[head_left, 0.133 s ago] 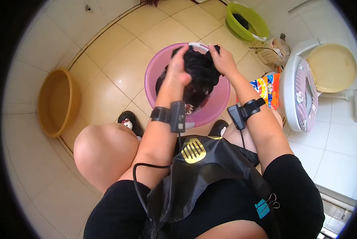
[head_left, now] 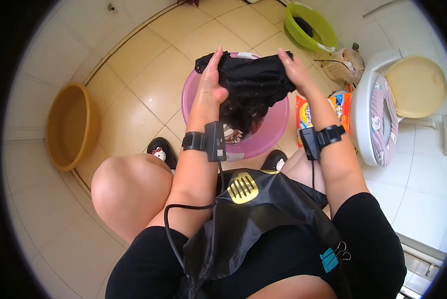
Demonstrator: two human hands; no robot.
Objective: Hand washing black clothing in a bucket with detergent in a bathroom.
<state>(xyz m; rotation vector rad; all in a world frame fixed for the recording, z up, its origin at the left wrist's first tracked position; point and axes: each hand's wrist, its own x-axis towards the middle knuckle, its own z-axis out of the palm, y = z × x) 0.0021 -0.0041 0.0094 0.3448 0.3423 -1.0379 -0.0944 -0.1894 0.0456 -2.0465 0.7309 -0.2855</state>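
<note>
A wet black garment is stretched sideways between my two hands, above a pink basin. My left hand grips its left end, thumb side toward the middle; lacy black cloth pokes out past the fingers. The right end is gripped by my right hand, with most fingers hidden behind the cloth. Lower in the basin lie more dark clothes and a patterned piece in reddish-brown and white. What kind of garment I hold cannot be made out.
An orange detergent bag stands right of the basin, close to my right forearm. Beyond are a toilet, a plastic basket and a green basin with dark contents. A tan basin leans against the left wall.
My hands have moved apart, the right one further right. The black garment, bunched before, is now spread wider and raised, showing more of the patterned cloth below.
</note>
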